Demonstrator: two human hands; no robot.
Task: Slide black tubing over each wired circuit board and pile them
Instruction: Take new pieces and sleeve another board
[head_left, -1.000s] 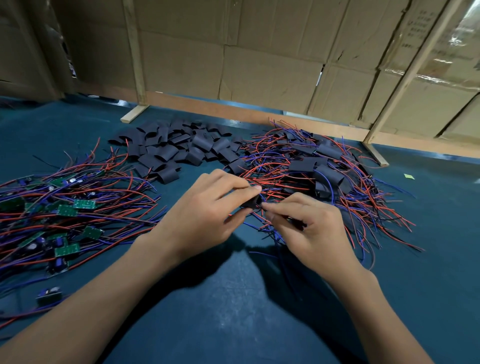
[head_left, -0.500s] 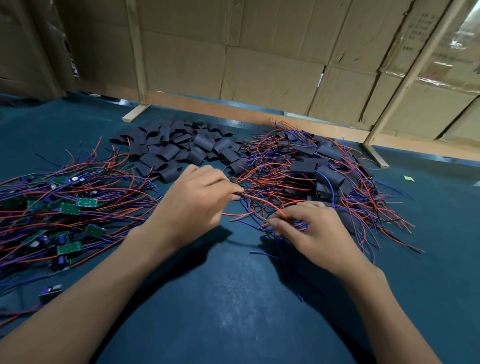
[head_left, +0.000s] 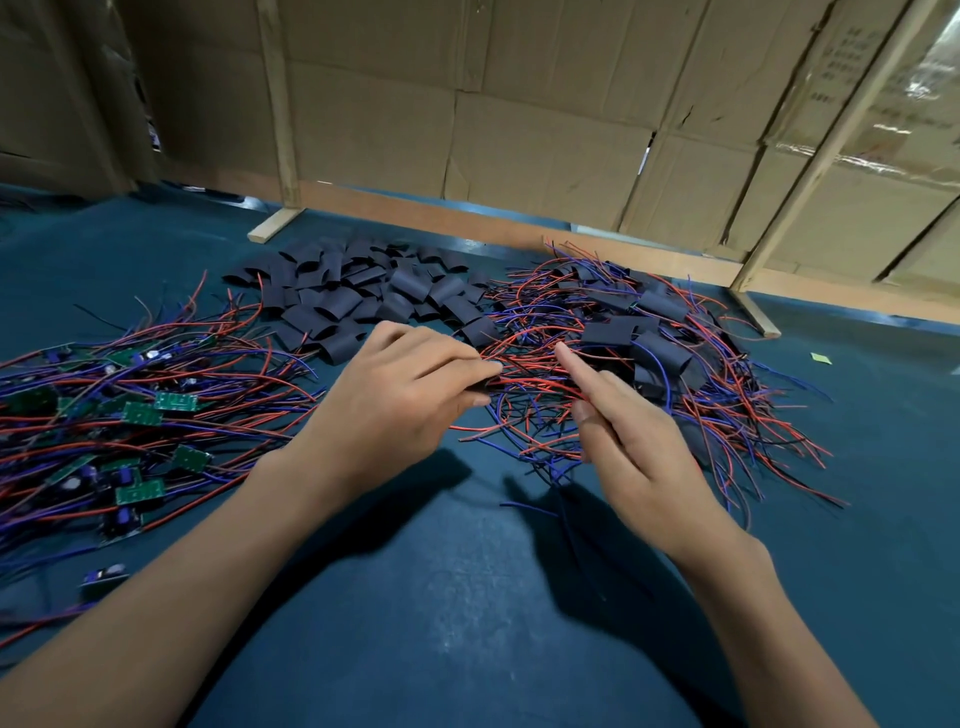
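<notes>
Bare boards (head_left: 98, 415) lie left, tubing pieces (head_left: 363, 301) behind centre, sleeved boards (head_left: 649, 353) right, on the table (head_left: 467, 597).

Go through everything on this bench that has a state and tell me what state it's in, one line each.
Left hand: pinching a sleeved board at the pile's edge.
Right hand: fingers straight, holding nothing.
Bare circuit boards: unsleeved, heaped on the left.
Black tubing pieces: empty, loosely piled.
Sleeved boards: covered in tubing, piled on the right.

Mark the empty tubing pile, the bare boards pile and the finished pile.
empty tubing pile (head_left: 358, 299), head view, on a middle sleeve.
bare boards pile (head_left: 140, 413), head view, on a green board.
finished pile (head_left: 662, 306), head view, on a sleeved board.
</notes>
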